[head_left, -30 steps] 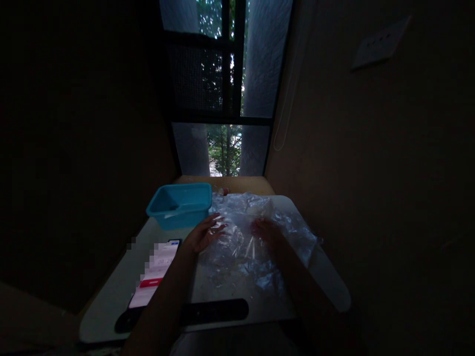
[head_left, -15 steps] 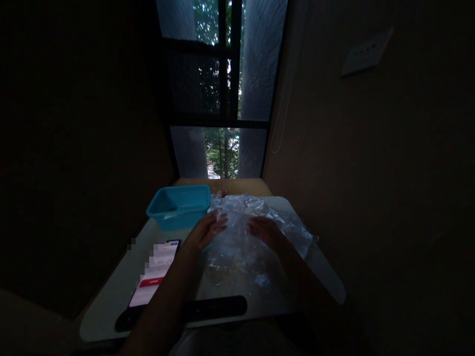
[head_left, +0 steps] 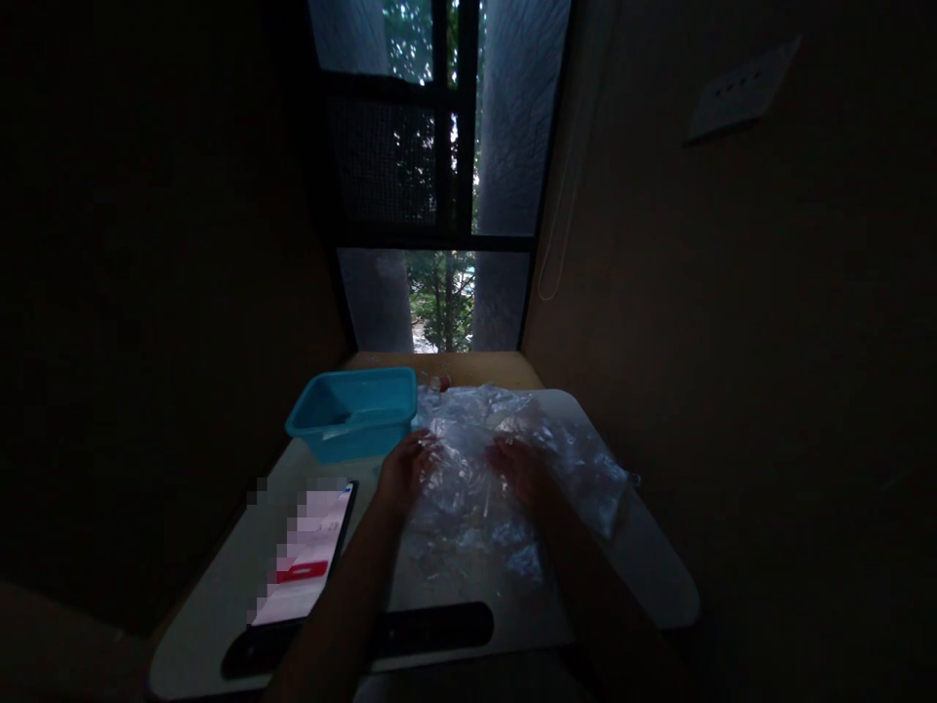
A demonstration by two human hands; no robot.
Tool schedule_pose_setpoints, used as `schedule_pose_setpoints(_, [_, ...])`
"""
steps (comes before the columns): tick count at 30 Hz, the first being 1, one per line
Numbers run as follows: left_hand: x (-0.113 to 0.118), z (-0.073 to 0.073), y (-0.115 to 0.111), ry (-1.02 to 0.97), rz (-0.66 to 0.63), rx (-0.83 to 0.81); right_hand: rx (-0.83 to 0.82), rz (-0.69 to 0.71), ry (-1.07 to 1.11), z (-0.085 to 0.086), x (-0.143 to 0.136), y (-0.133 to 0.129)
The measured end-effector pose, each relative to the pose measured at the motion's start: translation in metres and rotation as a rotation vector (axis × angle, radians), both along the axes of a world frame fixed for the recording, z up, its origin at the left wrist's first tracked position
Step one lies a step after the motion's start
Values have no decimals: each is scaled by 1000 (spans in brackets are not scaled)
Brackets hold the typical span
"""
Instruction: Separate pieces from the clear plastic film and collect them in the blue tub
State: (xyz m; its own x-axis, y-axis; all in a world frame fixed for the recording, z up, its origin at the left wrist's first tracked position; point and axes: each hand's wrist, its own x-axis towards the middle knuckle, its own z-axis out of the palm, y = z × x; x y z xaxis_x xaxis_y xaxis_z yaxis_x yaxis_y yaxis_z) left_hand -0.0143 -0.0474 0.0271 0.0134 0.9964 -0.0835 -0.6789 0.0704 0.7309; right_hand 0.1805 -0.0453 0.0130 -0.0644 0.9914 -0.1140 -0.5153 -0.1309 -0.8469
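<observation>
Clear, crinkled plastic film (head_left: 461, 469) lies between my two hands and spreads over the white table. My left hand (head_left: 407, 467) is closed on the film's left side, just in front of the blue basin. On the other side, my right hand (head_left: 514, 463) has its fingers closed on the same plastic. More of the shiny film (head_left: 586, 474) reaches past my right hand toward the table's right edge. The dim light hides the exact fingertips.
A blue basin (head_left: 351, 439) stands at the back left of the white table (head_left: 212, 596). A lit phone (head_left: 307, 557) lies in front of it. A dark handle slot (head_left: 439, 630) runs along the near edge. Behind are a wooden ledge (head_left: 483, 369) and a window.
The film between my hands, smoother and flatter before, is now more bunched. Both hands have come slightly lower, toward me, and their fingers have closed more on the plastic.
</observation>
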Motion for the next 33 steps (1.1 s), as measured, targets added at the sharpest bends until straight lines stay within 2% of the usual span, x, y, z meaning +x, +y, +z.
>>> schedule_pose_setpoints(4, [-2, 10, -3, -150, -53, -70, -15, 33, 9, 3, 3, -3])
schedule_pose_setpoints(7, [0, 12, -5, -108, -41, -91, -38, 53, 26, 4, 3, -4])
schedule_pose_setpoints(10, [0, 13, -8, -56, -100, -76, -38, 35, -18, 5, 2, -4])
schedule_pose_setpoints(13, [-4, 14, -10, -54, -166, -75, 49, 29, -129, 12, 3, -5])
schedule_pose_setpoints(16, [-9, 19, -7, -5, -124, -50, 176, 50, -297, 33, 6, -6])
schedule_pose_setpoints(19, [-11, 32, -6, 174, 3, 4, 252, 115, -378, 63, 10, -8])
schedule_pose_setpoints(22, [-10, 55, -12, 464, 218, 152, 276, 197, -470, 90, 11, -11])
schedule_pose_setpoints(25, [-6, 80, -22, 669, 248, 233, 312, 283, -522, 109, 7, -15])
schedule_pose_setpoints(27, [-4, 92, -27, 712, 140, 277, 314, 348, -552, 116, 3, -17])
schedule_pose_setpoints(29, [-1, 100, -31, 761, -75, 281, 317, 405, -577, 119, 0, -18])
schedule_pose_setpoints(31, [2, 102, -34, 844, -280, 266, 345, 439, -593, 121, -2, -18])
schedule_pose_setpoints(33, [5, 99, -38, 910, -389, 249, 376, 434, -564, 119, -1, -17])
